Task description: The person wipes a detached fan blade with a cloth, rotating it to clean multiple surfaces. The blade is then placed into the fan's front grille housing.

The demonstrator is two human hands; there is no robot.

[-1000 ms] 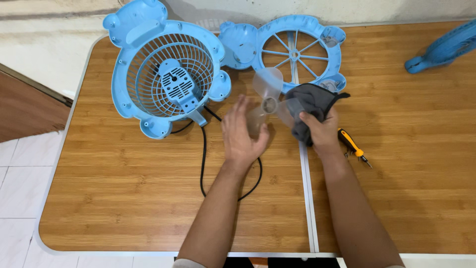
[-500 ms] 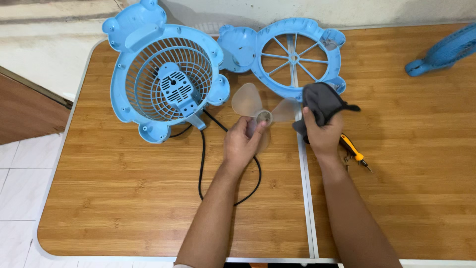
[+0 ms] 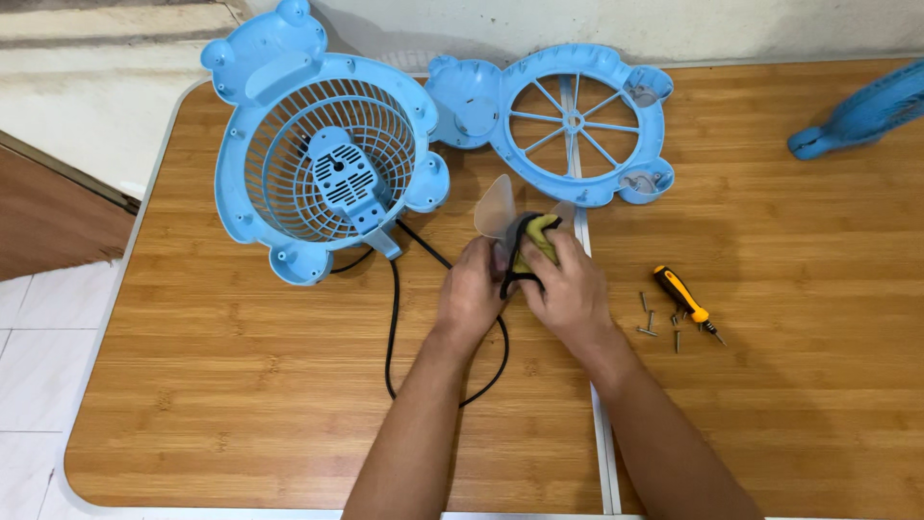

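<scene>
Where the cloth [image 3: 535, 241] hung loose beside the blade half a second ago, it now sits bunched against the clear fan blade [image 3: 497, 210], my right hand [image 3: 566, 289] pressing it on, grip closed around it. Left hand [image 3: 472, 294]: grip clamped on the blade's hub, just below the blue rear grille [image 3: 322, 154]. Wiping appears under way. Right of the blade, on the table [image 3: 241, 385]: screwdriver [image 3: 681, 292], loose screws [image 3: 654, 323].

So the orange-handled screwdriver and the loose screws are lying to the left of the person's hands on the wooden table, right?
Not quite: in the head view the orange-handled screwdriver and the loose screws lie to the right of the hands, beyond the right hand, on the wooden table.
</scene>
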